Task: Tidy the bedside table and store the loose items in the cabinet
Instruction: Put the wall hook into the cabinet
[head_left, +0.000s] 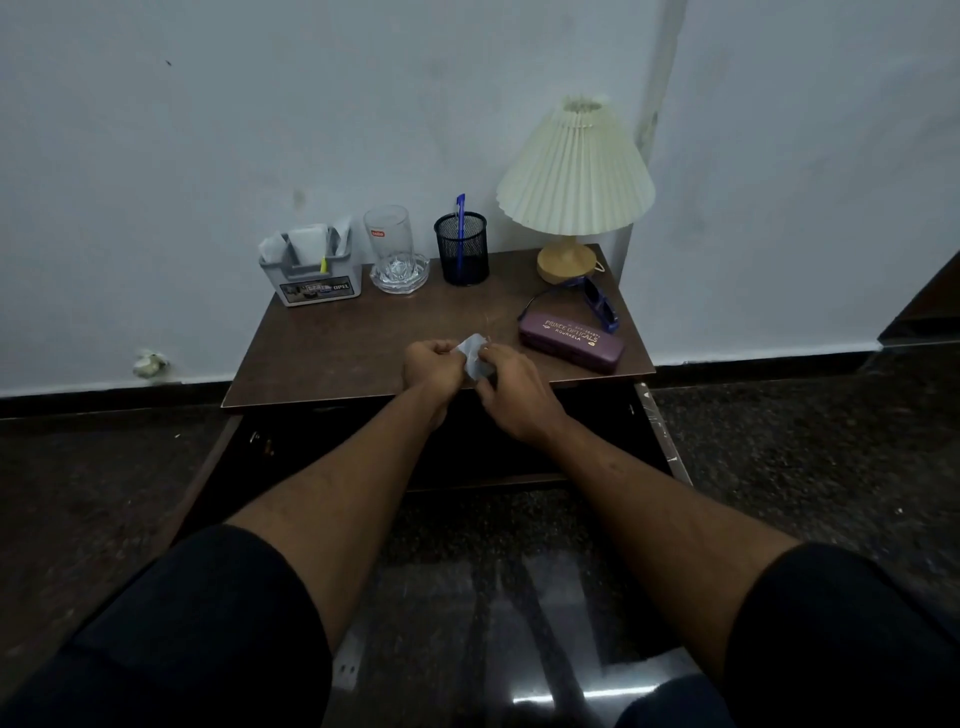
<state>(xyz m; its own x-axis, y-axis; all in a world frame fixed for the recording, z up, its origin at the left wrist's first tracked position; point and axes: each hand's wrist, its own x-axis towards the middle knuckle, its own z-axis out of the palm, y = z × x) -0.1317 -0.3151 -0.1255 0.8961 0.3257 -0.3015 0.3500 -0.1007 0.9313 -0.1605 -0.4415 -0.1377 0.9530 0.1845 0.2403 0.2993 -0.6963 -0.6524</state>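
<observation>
Head view, looking down. I saw the left hand (431, 366) and right hand (514, 395) meet above the front edge of the dark brown wooden bedside table (337, 343). Between them they held a small crumpled white paper (474, 358). The left fingers were curled round its left edge, and the right thumb and fingertips pinched its right side. The paper sat just above the tabletop; I could not tell whether it touched the wood. To the right of the hands lay a closed purple hard-shell spectacle case (571, 340) with gold lettering, and a pair of blue-framed dark sunglasses (597, 304) rested against its far side. Along the back edge, from left to right, stood four things. First was a grey plastic desk organiser (311, 273) holding white papers. Next was a clear glass tumbler (389, 234) that appeared to stand in a cut-glass dish (421, 270). Third was a black mesh pen holder (462, 254) with one blue pen (460, 208) upright in it. Last was a table lamp with a cream pleated shade (574, 166) on a round wooden base. Below the tabletop the cabinet (205, 467) stood open, its doors swung outward to either side and its interior too dark to read. A crumpled white scrap (149, 362) lay on the floor by the wall, well apart from the table on the left.
</observation>
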